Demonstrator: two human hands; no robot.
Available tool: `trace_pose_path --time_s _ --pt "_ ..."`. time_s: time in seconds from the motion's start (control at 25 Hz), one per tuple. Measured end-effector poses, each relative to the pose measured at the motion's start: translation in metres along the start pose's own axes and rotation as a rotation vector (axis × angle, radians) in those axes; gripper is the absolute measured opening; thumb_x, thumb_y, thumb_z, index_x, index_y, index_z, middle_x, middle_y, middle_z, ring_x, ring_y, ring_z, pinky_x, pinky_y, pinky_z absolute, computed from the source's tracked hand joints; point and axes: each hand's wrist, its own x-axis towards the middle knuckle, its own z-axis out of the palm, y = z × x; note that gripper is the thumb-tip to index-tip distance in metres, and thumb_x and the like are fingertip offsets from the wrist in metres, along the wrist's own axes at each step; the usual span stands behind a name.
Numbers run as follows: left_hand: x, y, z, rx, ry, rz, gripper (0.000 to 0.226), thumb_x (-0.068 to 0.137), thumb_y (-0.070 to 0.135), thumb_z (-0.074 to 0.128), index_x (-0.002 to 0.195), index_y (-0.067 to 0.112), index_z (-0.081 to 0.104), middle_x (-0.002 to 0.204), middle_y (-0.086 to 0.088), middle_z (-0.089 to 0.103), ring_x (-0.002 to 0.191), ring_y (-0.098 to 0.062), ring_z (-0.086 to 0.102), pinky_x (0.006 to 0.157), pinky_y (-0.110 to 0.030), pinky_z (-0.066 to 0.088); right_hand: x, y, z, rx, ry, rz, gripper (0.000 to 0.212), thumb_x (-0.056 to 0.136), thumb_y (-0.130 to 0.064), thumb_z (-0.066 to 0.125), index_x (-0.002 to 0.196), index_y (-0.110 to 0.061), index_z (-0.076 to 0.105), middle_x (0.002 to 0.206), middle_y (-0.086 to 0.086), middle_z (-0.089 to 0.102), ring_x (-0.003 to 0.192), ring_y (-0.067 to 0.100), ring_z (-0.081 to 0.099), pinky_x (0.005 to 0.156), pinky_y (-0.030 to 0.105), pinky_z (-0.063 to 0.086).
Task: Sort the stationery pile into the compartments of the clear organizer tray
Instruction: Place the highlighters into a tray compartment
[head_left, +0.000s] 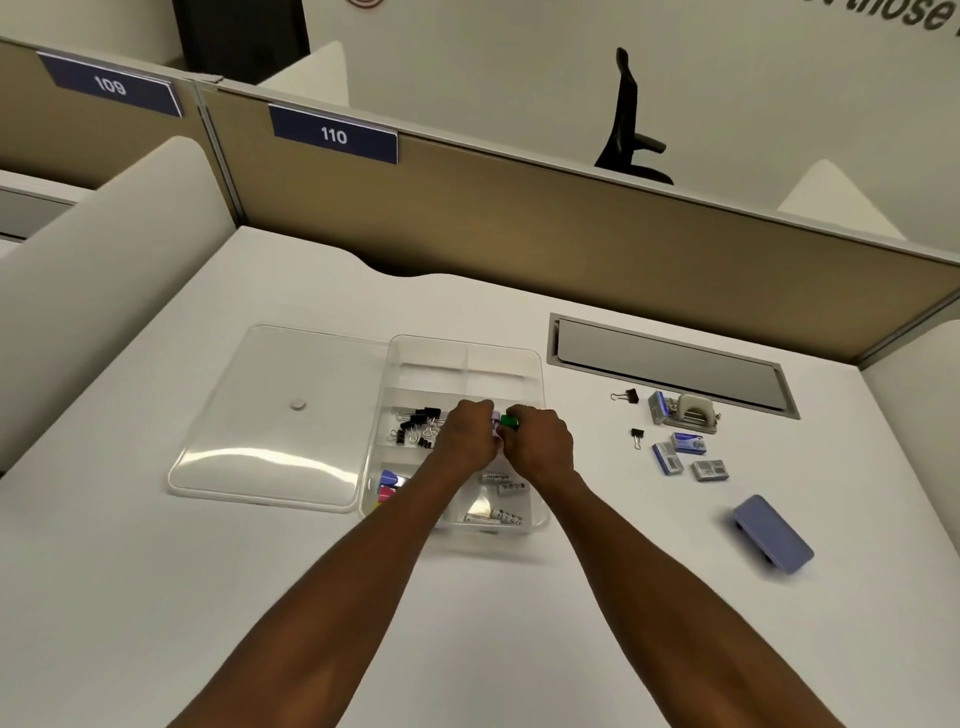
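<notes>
A: Report the position of the tray and its lid.

B: The clear plastic organizer tray (535, 364) sits at the centre of the white counter (156, 597). Its clear flat lid (270, 415) lies just beside it on the left, with a small round white disc (297, 404) seen on it.

A: Contents by compartment?

B: Middle-left compartment: a cluster of black binder clips (415, 423). Near-left compartment: blue and pink items (388, 486), type not discernible. Near-right compartment: white labelled tubes (501, 501), labels not legible. The two far compartments show no contents.

A: Hand status?

B: Both hands are together over the middle-right compartment. The left hand (470, 439) has its fingers curled round a small pale lilac item (496, 417). The right hand (537, 441) has its fingers curled round a small green item (510, 422). The two items touch. Their type cannot be determined.

A: Unsorted stock?

B: On the counter to the right of the tray: two loose black binder clips (626, 396), a grey hole punch (693, 413), several small blue-and-grey staple boxes (688, 457), and, nearer the person and well apart, a flat lavender rectangular case (772, 532).

A: Fixed features?

B: A grey recessed cable hatch (670, 364) beyond the stock, and a tan partition (519, 218) bearing a "110" plate (334, 134).
</notes>
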Motion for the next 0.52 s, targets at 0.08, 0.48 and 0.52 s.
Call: trace_pose_path --time_s 0.08,0.48,0.52 --pt "0.002 -0.003 0.004 0.035 -0.002 0.022 0.019 0.079 0.019 0.067 0.093 0.006 0.063 0.096 -0.015 0.065 0.088 -0.032 0.064 0.069 -0.033 0.051 0.001 0.003 0.002 -0.04 -0.027 -0.051 0.024 0.087 -0.024 0.061 0.107 -0.016 0.071 0.1 0.009 0.072 0.095 0.03 0.068 0.074 0.031 0.05" --pt "-0.002 -0.006 0.014 0.049 0.105 0.08 0.025 0.082 0.008 0.064 0.106 0.008 0.068 0.106 -0.013 0.063 0.098 -0.03 0.061 0.08 -0.04 0.052 -0.006 0.013 0.006 0.06 -0.001 -0.081 0.023 0.087 -0.011 0.059 0.105 -0.014 0.074 0.098 0.008 0.073 0.089 0.028 0.066 0.073 0.028 0.047" --pt "-0.003 -0.006 0.015 0.038 0.119 0.09 0.026 0.082 0.007 0.064 0.108 0.009 0.068 0.108 -0.012 0.064 0.098 -0.03 0.061 0.082 -0.041 0.053 -0.011 0.015 0.003 0.106 0.057 -0.086 0.023 0.087 -0.011 0.059 0.104 -0.014 0.075 0.098 0.007 0.072 0.09 0.027 0.065 0.073 0.028 0.047"
